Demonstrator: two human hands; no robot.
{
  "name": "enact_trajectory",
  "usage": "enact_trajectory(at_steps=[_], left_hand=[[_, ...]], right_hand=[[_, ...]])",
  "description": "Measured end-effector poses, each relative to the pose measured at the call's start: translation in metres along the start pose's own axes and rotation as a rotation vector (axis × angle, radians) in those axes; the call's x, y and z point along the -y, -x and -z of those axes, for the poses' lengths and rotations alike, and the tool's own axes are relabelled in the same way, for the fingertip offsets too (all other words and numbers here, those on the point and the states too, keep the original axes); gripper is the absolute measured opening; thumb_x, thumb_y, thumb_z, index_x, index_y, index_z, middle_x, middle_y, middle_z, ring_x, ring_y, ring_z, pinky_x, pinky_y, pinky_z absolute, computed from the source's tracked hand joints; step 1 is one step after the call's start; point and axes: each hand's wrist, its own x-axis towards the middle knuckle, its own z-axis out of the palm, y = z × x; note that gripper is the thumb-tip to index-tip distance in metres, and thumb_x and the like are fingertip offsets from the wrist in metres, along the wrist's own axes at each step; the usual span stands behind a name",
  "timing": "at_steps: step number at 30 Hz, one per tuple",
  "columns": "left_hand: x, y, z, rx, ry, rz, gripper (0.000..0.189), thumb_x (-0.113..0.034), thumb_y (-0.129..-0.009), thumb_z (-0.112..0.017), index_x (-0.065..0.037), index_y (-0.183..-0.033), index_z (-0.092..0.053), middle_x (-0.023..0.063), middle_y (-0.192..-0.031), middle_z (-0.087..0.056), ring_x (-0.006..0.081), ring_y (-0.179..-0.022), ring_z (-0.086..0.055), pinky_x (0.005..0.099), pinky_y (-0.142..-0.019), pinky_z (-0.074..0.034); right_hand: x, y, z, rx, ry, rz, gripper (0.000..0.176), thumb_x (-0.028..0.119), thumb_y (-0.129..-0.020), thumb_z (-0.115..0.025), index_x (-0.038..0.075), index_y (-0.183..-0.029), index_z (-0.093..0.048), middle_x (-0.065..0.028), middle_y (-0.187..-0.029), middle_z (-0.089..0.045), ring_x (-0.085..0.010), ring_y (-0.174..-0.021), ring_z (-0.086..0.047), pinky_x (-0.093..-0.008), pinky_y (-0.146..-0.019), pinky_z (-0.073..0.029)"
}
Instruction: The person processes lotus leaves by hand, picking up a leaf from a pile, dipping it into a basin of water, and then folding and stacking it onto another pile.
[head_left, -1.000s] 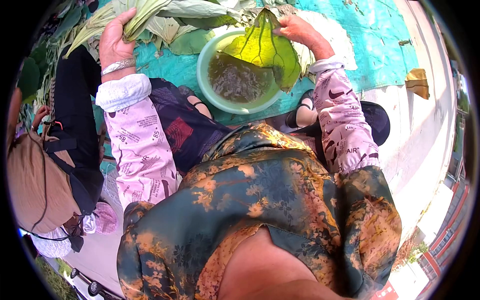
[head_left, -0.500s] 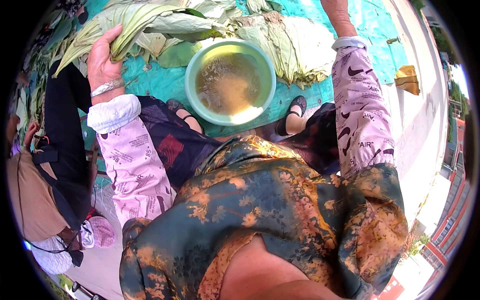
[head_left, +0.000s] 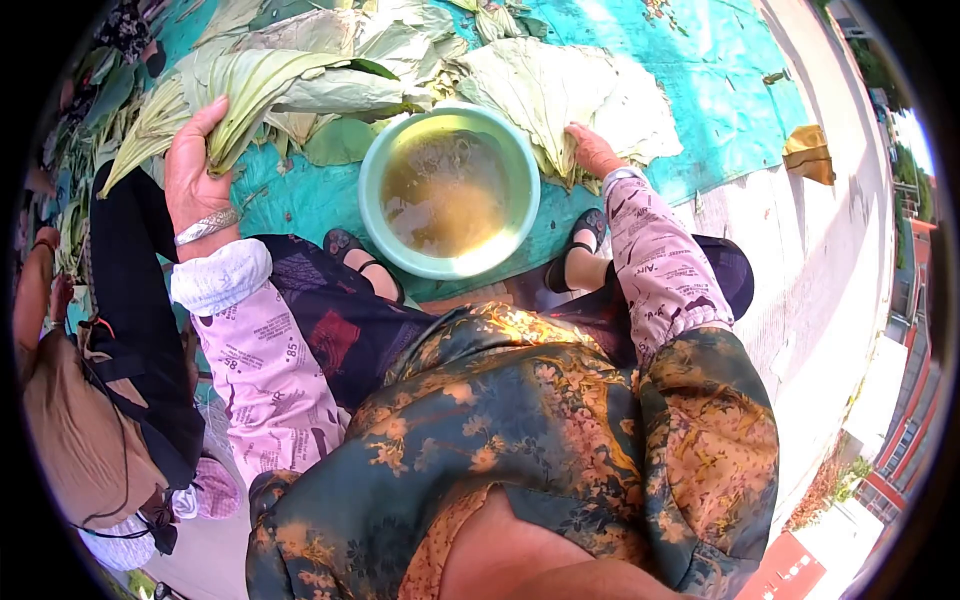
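My left hand (head_left: 199,172), with a silver bracelet at its wrist, holds a bunch of pale green leaves (head_left: 240,90) by their gathered stem ends at the upper left. To the right of the basin, my right hand (head_left: 592,150) has its fingers closed at the edge of a flat stack of pale leaves (head_left: 545,85) lying on the teal sheet. Between my hands stands a light green basin (head_left: 372,190) of cloudy brownish water, touched by neither hand.
The teal sheet (head_left: 720,100) spreads beyond my feet. More leaves (head_left: 340,35) lie at the top. A seated person (head_left: 90,430) is close on my left. A brown paper piece (head_left: 808,155) lies at the sheet's right edge, beside pale paving (head_left: 800,260).
My right hand has come down and inward from the upper right to the near edge of the leaf stack. My left hand has shifted slightly, still holding its bunch. The stack's top now looks smoother and paler.
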Motion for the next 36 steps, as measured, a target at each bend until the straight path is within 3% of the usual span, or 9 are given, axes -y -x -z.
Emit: enact_trajectory(at_steps=[6, 11, 16, 20, 22, 26, 28, 31, 36], left_hand=[[-0.002, -0.004, 0.001, -0.026, -0.023, 0.052, 0.023, 0.003, -0.076, -0.057, 0.008, -0.098, -0.052, 0.0183, -0.095, -0.058, 0.0249, -0.083, -0.061, 0.0326, -0.074, -0.054], [-0.001, -0.005, -0.001, -0.03, -0.001, 0.033, 0.02, 0.004, -0.076, -0.058, 0.008, -0.094, -0.053, 0.0175, -0.09, -0.06, 0.025, -0.08, -0.062, 0.0327, -0.073, -0.054], [0.002, -0.004, -0.003, -0.016, -0.026, 0.059, 0.018, 0.002, -0.076, -0.058, 0.008, -0.092, -0.054, 0.0161, -0.089, -0.06, 0.0241, -0.077, -0.062, 0.033, -0.07, -0.054], [0.012, 0.002, -0.012, 0.039, 0.01, 0.03, 0.023, 0.006, -0.074, -0.057, 0.012, -0.095, -0.052, 0.019, -0.089, -0.059, 0.0277, -0.076, -0.062, 0.0356, -0.071, -0.054], [0.016, 0.004, -0.014, 0.068, 0.058, 0.065, 0.022, 0.006, -0.072, -0.057, 0.014, -0.093, -0.052, 0.0201, -0.089, -0.059, 0.0285, -0.075, -0.062, 0.0374, -0.068, -0.055], [0.026, 0.007, -0.02, 0.167, 0.023, 0.086, 0.021, 0.003, -0.076, -0.056, 0.012, -0.094, -0.052, 0.0202, -0.089, -0.059, 0.0276, -0.077, -0.063, 0.0369, -0.07, -0.055], [0.029, 0.011, -0.023, 0.207, -0.01, 0.106, 0.021, 0.0, -0.078, -0.055, 0.012, -0.096, -0.051, 0.0201, -0.089, -0.059, 0.0271, -0.078, -0.063, 0.0365, -0.071, -0.055], [0.034, 0.017, -0.032, 0.262, -0.07, 0.13, 0.023, -0.003, -0.079, -0.057, 0.011, -0.097, -0.052, 0.0185, -0.088, -0.06, 0.0243, -0.075, -0.063, 0.0335, -0.066, -0.056], [0.041, 0.03, -0.047, 0.358, -0.037, 0.167, 0.029, -0.017, -0.084, -0.057, 0.004, -0.102, -0.053, 0.0136, -0.092, -0.061, 0.0196, -0.074, -0.063, 0.029, -0.062, -0.055]], right_hand=[[0.017, 0.002, 0.013, 0.124, -0.052, -0.056, 0.047, -0.007, -0.069, -0.038, 0.006, -0.113, -0.048, -0.0165, -0.122, -0.046, -0.0303, -0.115, -0.042, -0.0313, -0.097, -0.034], [-0.008, 0.005, -0.016, 0.049, 0.011, 0.101, 0.044, 0.0, -0.071, -0.044, 0.008, -0.115, -0.048, -0.0146, -0.124, -0.044, -0.0314, -0.113, -0.044, -0.0361, -0.094, -0.036], [0.019, 0.005, 0.005, 0.228, 0.21, -0.074, 0.043, 0.007, -0.078, -0.042, 0.016, -0.12, -0.045, -0.0092, -0.132, -0.036, -0.0276, -0.117, -0.041, -0.0436, -0.094, -0.034], [0.051, -0.028, 0.028, 0.206, 0.249, -0.312, 0.039, 0.013, -0.081, -0.043, 0.015, -0.12, -0.046, -0.0114, -0.123, -0.044, -0.0273, -0.107, -0.05, -0.0424, -0.087, -0.04], [0.074, -0.049, 0.044, -0.11, 0.106, -0.241, 0.035, 0.017, -0.082, -0.047, 0.014, -0.117, -0.048, -0.0125, -0.115, -0.052, -0.0283, -0.101, -0.053, -0.0392, -0.084, -0.042], [0.189, -0.078, 0.115, -0.345, -0.513, 0.069, 0.035, 0.027, -0.081, -0.059, 0.01, -0.111, -0.054, -0.0109, -0.097, -0.061, -0.0244, -0.087, -0.06, -0.0318, -0.077, -0.046], [0.255, -0.067, 0.141, -0.29, -0.677, 0.205, 0.038, 0.027, -0.08, -0.06, 0.01, -0.113, -0.053, -0.0111, -0.099, -0.06, -0.0212, -0.09, -0.058, -0.0302, -0.078, -0.045], [0.336, -0.03, 0.169, -0.285, -0.646, 0.44, 0.041, 0.028, -0.079, -0.061, 0.009, -0.114, -0.052, -0.0148, -0.105, -0.057, -0.0249, -0.098, -0.055, -0.0327, -0.083, -0.043], [0.367, -0.035, 0.144, -0.436, -0.472, 0.63, 0.047, 0.034, -0.075, -0.064, 0.009, -0.113, -0.051, -0.0146, -0.113, -0.052, -0.0299, -0.105, -0.05, -0.0368, -0.087, -0.04]])
